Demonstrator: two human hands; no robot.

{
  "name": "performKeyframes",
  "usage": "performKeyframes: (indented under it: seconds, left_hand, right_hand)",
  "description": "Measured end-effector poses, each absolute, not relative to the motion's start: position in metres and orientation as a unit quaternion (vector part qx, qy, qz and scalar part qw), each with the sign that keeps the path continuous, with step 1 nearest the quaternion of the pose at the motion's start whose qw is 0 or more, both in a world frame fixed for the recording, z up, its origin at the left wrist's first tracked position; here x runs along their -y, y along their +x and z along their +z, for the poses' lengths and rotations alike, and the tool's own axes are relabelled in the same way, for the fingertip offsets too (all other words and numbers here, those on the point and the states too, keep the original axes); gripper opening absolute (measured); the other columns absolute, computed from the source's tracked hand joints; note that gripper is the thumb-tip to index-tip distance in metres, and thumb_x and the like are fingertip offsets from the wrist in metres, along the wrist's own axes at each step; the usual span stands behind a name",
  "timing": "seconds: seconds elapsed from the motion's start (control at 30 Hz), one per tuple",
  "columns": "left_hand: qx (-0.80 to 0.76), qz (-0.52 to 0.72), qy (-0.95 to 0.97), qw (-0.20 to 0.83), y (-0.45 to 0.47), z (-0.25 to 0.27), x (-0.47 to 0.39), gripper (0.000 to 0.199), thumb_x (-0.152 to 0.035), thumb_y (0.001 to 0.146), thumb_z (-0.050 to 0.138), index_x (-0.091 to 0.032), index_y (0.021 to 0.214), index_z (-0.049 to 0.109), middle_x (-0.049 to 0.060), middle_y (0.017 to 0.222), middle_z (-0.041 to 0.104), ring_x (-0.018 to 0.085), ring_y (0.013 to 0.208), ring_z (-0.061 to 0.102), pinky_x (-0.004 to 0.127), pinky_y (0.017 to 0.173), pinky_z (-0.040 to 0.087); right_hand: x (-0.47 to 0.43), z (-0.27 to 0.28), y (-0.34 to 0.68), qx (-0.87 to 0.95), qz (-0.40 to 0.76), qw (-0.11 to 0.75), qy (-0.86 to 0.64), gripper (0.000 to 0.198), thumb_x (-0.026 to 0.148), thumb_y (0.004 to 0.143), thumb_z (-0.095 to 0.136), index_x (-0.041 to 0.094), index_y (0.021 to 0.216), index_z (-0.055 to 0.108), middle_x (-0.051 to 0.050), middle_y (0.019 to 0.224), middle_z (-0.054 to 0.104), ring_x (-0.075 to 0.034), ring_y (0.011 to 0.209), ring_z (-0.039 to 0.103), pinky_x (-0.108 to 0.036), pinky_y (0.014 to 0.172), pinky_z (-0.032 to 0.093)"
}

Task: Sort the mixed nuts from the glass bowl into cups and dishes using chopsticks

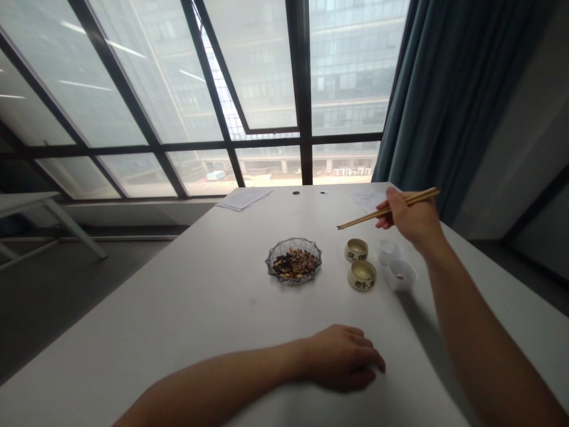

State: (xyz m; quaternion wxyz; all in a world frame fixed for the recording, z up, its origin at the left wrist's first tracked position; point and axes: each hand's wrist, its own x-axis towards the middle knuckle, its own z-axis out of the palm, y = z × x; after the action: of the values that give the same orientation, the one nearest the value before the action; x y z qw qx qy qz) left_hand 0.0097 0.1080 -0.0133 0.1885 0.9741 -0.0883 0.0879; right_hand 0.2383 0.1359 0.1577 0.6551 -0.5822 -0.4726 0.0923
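My right hand (pixel 411 216) is closed around a pair of wooden chopsticks (pixel 362 220), held above the table beyond the small cups. The chopstick tips point left and nearly meet; a tiny dark speck shows there, too small to name. My left hand (pixel 342 359) lies on the near part of the table, fingers loosely stretched and holding nothing. Left of the cups stands a scalloped glass bowl (pixel 270 271) with mixed dark, brown and yellow seeds or beans (pixel 296 262). Two pale ceramic cups with dark characters, a farther cup (pixel 356 249) and a nearer cup (pixel 362 276), stand to its right.
Beside the ceramic cups are two translucent containers, the nearer container (pixel 400 276) with a small thing inside and a farther container (pixel 388 251). Papers (pixel 243 199) and a dark round object (pixel 296 193) lie at the far end of the white table (pixel 213 296). A blue curtain (pixel 444 107) hangs right.
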Motion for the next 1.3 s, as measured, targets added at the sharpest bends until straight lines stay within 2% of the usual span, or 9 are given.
performKeyframes:
  seconds: [0.07, 0.17, 0.3, 0.47, 0.57, 0.8, 1.03, 1.3]
  left_hand:
    - [0.081, 0.087, 0.973, 0.198, 0.01, -0.012, -0.108, 0.024, -0.025, 0.093, 0.058, -0.02, 0.115, 0.066, 0.004, 0.1, 0.075, 0.018, 0.088, 0.066, 0.026, 0.09, 0.051]
    - [0.07, 0.08, 0.971, 0.214, 0.012, -0.011, -0.108, 0.025, -0.025, 0.093, 0.058, -0.02, 0.115, 0.067, 0.004, 0.099, 0.075, 0.018, 0.09, 0.068, 0.026, 0.091, 0.051]
    - [0.057, 0.071, 0.97, 0.225, 0.013, -0.01, -0.109, 0.025, -0.024, 0.093, 0.057, -0.022, 0.115, 0.068, 0.004, 0.099, 0.076, 0.018, 0.09, 0.07, 0.026, 0.091, 0.052]
    - [0.053, 0.07, 0.97, 0.225, 0.013, -0.008, -0.109, 0.025, -0.024, 0.092, 0.057, -0.023, 0.115, 0.068, 0.004, 0.099, 0.076, 0.018, 0.091, 0.071, 0.027, 0.091, 0.051]
    - [0.058, 0.073, 0.97, 0.225, 0.013, -0.008, -0.108, 0.025, -0.023, 0.092, 0.058, -0.022, 0.115, 0.068, 0.004, 0.098, 0.076, 0.018, 0.09, 0.07, 0.026, 0.091, 0.052]
    - [0.063, 0.074, 0.968, 0.233, 0.013, -0.01, -0.109, 0.025, -0.024, 0.091, 0.059, -0.022, 0.115, 0.068, 0.004, 0.098, 0.076, 0.018, 0.091, 0.07, 0.026, 0.091, 0.051]
    - [0.064, 0.082, 0.968, 0.228, 0.015, -0.012, -0.108, 0.024, -0.024, 0.092, 0.058, -0.021, 0.113, 0.068, 0.003, 0.095, 0.076, 0.018, 0.088, 0.07, 0.026, 0.09, 0.052]
    - [0.051, 0.069, 0.973, 0.215, 0.016, -0.016, -0.107, 0.023, -0.027, 0.092, 0.058, -0.023, 0.112, 0.068, 0.002, 0.095, 0.075, 0.018, 0.088, 0.07, 0.027, 0.09, 0.052]
  right_hand:
    - [-0.123, 0.168, 0.264, 0.426, 0.051, 0.658, -0.619, 0.041, 0.039, 0.095, 0.064, 0.011, 0.066, 0.069, -0.01, 0.049, 0.066, -0.02, 0.037, 0.064, -0.024, 0.035, 0.051]
    - [-0.11, 0.171, 0.293, 0.347, 0.038, 0.643, -0.682, 0.033, 0.023, 0.09, 0.066, 0.009, 0.06, 0.068, -0.014, 0.049, 0.065, -0.021, 0.034, 0.062, -0.024, 0.034, 0.05]
    - [-0.112, 0.162, 0.309, 0.329, 0.058, 0.621, -0.709, 0.028, 0.017, 0.084, 0.069, 0.008, 0.058, 0.066, -0.016, 0.05, 0.066, -0.022, 0.033, 0.062, -0.024, 0.033, 0.048]
    - [-0.127, 0.152, 0.313, 0.331, 0.066, 0.59, -0.734, 0.029, 0.022, 0.086, 0.069, 0.014, 0.058, 0.063, -0.012, 0.053, 0.067, -0.025, 0.035, 0.064, -0.034, 0.034, 0.055]
    - [-0.13, 0.147, 0.319, 0.331, 0.06, 0.598, -0.727, 0.029, 0.024, 0.085, 0.07, 0.017, 0.059, 0.063, -0.009, 0.052, 0.066, -0.026, 0.035, 0.063, -0.038, 0.035, 0.057]
    - [-0.129, 0.155, 0.295, 0.425, 0.011, 0.658, -0.621, 0.037, 0.043, 0.087, 0.072, 0.018, 0.059, 0.065, -0.004, 0.047, 0.063, -0.021, 0.036, 0.063, -0.03, 0.034, 0.054]
    - [-0.139, 0.15, 0.222, 0.546, 0.101, 0.642, -0.529, 0.056, 0.067, 0.088, 0.063, 0.013, 0.074, 0.072, -0.004, 0.053, 0.067, -0.015, 0.043, 0.065, -0.022, 0.042, 0.054]
    - [-0.165, 0.109, 0.164, 0.595, 0.213, 0.605, -0.484, 0.055, 0.067, 0.089, 0.061, 0.015, 0.08, 0.075, -0.008, 0.064, 0.073, -0.021, 0.057, 0.073, -0.028, 0.053, 0.059]
